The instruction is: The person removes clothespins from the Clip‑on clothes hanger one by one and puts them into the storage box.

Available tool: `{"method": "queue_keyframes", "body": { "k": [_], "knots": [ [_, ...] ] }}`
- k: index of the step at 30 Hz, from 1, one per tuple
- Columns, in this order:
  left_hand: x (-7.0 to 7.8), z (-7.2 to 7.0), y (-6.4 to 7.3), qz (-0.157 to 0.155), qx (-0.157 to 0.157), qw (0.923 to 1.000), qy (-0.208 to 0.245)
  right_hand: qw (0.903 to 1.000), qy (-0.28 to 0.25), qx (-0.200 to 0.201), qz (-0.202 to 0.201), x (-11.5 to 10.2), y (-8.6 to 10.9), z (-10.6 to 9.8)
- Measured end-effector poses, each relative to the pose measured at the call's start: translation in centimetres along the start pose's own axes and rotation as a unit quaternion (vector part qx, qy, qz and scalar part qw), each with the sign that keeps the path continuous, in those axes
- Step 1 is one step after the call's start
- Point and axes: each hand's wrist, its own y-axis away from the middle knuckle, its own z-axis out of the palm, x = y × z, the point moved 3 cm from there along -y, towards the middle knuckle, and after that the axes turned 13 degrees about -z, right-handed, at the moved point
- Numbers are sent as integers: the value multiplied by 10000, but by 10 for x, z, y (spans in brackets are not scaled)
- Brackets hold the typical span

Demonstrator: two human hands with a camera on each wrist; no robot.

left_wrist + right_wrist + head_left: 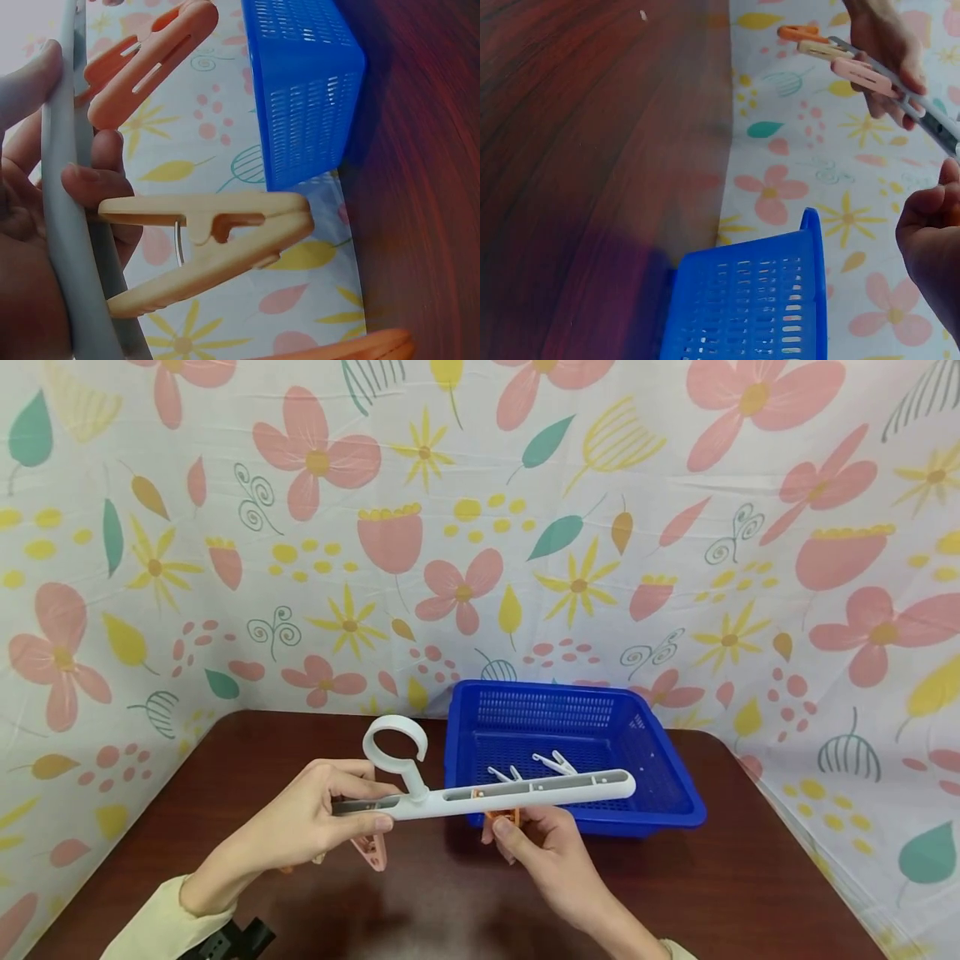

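Observation:
A white clip hanger (577, 788) with a grey channelled bar and a round hook (395, 722) is held up over the table, nearly level. My left hand (300, 818) grips its left part, thumb in front and fingers behind. Under that part hang a pink clip (372, 853), a cream clothespin (217, 262) and an orange clip (375, 349). Beneath the bar's right half, my right hand (551, 852) pinches an orange clip (512, 816) between thumb and fingers. The clip's top is right at the bar; the fingers hide much of it.
Behind the hanger a blue plastic basket (682, 777) stands on the dark wood table (420, 910). Inside it lie white clips (557, 763). A flower-printed cloth (465, 460) hangs behind the table. A black device (232, 939) sits at the left wrist.

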Motion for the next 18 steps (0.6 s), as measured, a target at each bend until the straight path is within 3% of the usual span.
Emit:
{"method": "queue_keyframes", "body": {
  "k": [8, 11, 14, 18],
  "knots": [
    [-1, -1, 0, -74, -3, 9999, -141, 9963, -843, -14, 167, -1, 0, 7],
    [-1, -2, 1, -123, -26, 9999, -52, 9957, -890, -7, 270, -1, 0, 8],
    [-1, -3, 2, -179, -128, 9996, 196, 9971, -709, -12, 278, -3, 0, 8],
    [-2, -4, 3, -171, -134, 9995, 247, 9996, -51, 98, 267, -4, 0, 5]
  ]
}}
